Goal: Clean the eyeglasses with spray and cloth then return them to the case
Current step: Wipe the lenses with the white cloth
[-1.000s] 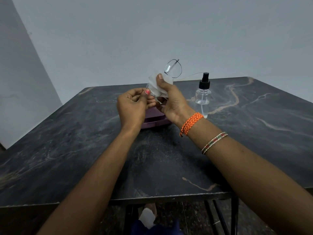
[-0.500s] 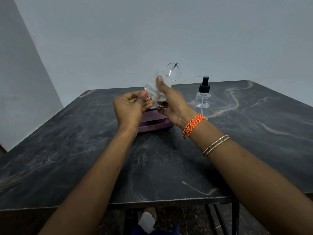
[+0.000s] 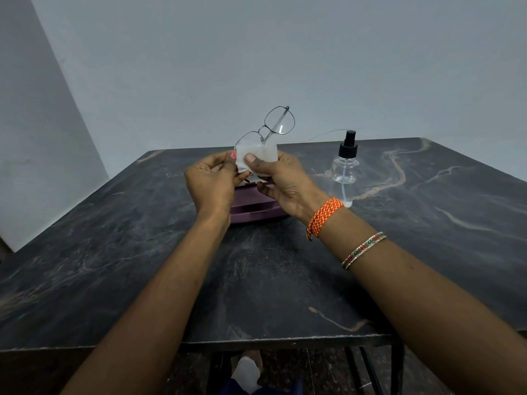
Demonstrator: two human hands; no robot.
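Since earlier, eyeglasses (image 3: 276, 127) tilt up-right, right hand (image 3: 281, 181) pinching cloth (image 3: 254, 158) over the lower lens, left hand (image 3: 211, 181) gripping the frame's lower end.

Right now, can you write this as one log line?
step: wiping lens | right hand: cloth on eyeglasses | left hand: steadying | spray bottle: standing | case: table

Plain room: dark marble table (image 3: 142, 266), bare grey wall (image 3: 256, 52).

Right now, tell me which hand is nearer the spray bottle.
Right. The right hand holds the cloth just left of the spray bottle; the left hand is farther left, beyond the right one.
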